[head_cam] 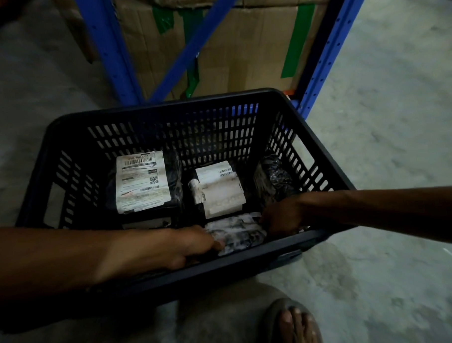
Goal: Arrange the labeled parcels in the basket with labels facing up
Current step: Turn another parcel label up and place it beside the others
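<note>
A black slatted plastic basket stands on the concrete floor. Inside at the back left lies a dark parcel with a large white label facing up. At the middle lies a second parcel with a white label up. A dark wrapped parcel leans against the right wall, no label showing. Against the near wall lies a parcel with a crinkled pale face. My left hand grips its left end and my right hand grips its right end.
A blue steel rack holding cardboard boxes with green tape rises just behind the basket. Bare concrete floor spreads to the left and right. My foot in a sandal is on the floor below the basket's near edge.
</note>
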A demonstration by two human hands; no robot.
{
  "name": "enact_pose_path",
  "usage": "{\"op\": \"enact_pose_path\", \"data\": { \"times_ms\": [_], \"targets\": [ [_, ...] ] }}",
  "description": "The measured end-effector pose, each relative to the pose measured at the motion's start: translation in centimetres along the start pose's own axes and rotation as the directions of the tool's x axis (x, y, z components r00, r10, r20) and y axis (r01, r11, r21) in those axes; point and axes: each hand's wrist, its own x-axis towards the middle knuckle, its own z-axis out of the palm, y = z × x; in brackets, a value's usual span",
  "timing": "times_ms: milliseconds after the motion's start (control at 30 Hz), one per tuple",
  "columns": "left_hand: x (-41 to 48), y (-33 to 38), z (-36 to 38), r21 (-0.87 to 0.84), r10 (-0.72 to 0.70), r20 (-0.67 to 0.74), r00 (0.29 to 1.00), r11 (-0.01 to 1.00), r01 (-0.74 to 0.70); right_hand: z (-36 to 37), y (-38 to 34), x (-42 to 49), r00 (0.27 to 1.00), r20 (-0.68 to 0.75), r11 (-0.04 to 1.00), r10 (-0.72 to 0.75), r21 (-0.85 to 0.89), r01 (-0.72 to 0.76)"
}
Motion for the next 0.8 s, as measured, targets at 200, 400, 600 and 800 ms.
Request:
{"op": "enact_pose_path", "data": {
  "times_ms": [200, 400, 600, 800],
  "targets": [
    [-2.7, 2.0, -3.5, 0.017, 0.068, 0.077, 0.995, 0.997, -0.069, -0.7, 0.3, -0.8, 0.999, -0.017, 0.997, -0.037, 0.074, 0.038],
    [-5.7, 2.2, -6.4, 0.122, 0.316, -0.165, 0.934, 0.947, -0.299, -4.3, 1.9, -6.5, 0.983, -0.124, 0.926, -0.135, 0.336, 0.17],
    [-5.6, 5.2, -8.0, -0.385, 0.154, -0.177, 0.972, 0.898, -0.212, -8.0, 2.3, -5.1, 0.976, -0.217, 0.385, -0.007, 0.9, 0.203],
    [-2.9, 8.5, -7.3, -0.413, -0.015, -0.248, 0.969, 0.906, -0.092, -10.1, 0.5, -2.1, 0.995, -0.045, 0.4, 0.088, 0.917, 0.006]
  ]
}}
